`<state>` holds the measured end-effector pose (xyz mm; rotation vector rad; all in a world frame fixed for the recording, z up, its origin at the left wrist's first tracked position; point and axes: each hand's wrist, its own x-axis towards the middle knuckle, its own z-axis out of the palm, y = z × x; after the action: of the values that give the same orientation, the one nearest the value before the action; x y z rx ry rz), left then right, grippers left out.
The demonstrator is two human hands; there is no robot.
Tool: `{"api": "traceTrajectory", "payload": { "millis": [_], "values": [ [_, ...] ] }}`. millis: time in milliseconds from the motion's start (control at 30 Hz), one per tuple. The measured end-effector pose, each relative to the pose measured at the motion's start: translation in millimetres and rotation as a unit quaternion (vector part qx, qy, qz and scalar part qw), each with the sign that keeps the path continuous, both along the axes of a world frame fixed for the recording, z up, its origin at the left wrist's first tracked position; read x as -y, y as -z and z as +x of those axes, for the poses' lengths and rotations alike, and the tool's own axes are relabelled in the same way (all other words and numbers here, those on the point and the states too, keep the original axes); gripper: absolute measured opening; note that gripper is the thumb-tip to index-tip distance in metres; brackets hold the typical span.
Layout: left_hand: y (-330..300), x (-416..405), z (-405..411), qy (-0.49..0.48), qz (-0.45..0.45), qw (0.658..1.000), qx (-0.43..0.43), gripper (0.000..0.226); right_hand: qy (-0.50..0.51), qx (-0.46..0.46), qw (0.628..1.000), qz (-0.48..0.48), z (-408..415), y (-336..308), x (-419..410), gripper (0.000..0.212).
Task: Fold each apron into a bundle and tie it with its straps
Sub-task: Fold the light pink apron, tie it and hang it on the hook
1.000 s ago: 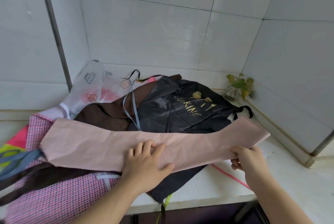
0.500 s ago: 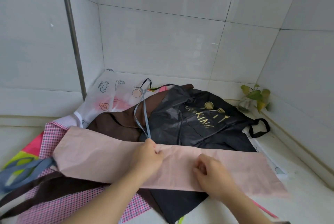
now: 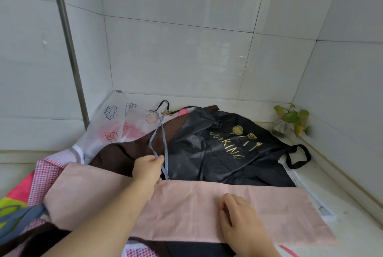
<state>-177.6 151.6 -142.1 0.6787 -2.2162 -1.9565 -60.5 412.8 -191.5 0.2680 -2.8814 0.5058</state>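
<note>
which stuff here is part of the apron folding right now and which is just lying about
In use: pink apron, its grey strap, left hand pinching the strap, right hand pressing the apron.

Lying about: black apron, brown apron, plant.

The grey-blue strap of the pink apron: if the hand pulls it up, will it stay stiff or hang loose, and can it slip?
The grey-blue strap probably hangs floppy: it already lies in loose loops over the brown apron. It seems very light, since the left hand pinches it with only fingertips. Being thin and narrow, it may slip from a light pinch.
</note>
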Motion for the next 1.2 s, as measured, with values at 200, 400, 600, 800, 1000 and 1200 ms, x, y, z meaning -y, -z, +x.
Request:
{"api": "traceTrajectory", "payload": {
  "millis": [200,400,600,800,1000,1200],
  "values": [
    [-50.1,13.3,9.9,-0.059,0.15,0.981,-0.109,0.017,0.0,-0.012,1.0,-0.014,1.9,2.6,1.2,0.006],
    [-134.9,-0.8,76.1,0.141,0.003,0.937,-0.321,0.02,0.0,-0.029,0.999,-0.023,3.9,2.1,2.0,0.005],
    [-115.7,-12.6,159.2,0.65,-0.285,0.704,-0.039,0.027,0.0,-0.012,0.999,-0.043,8.1,-2.2,3.4,0.005],
    [-101.8,-5.1,173.3,0.765,-0.247,0.588,0.09,0.033,0.001,-0.001,0.999,-0.051,9.6,-5.6,3.2,0.006],
    [-31.7,-8.9,144.2,0.43,-0.355,0.821,-0.123,0.022,0.013,0.012,0.997,-0.078,11.6,-9.1,3.9,0.005],
    [51.3,-1.1,131.1,0.386,-0.597,0.686,-0.156,0.057,-0.005,0.045,0.995,-0.087,18.1,-17.3,1.1,0.022]
  ]
}}
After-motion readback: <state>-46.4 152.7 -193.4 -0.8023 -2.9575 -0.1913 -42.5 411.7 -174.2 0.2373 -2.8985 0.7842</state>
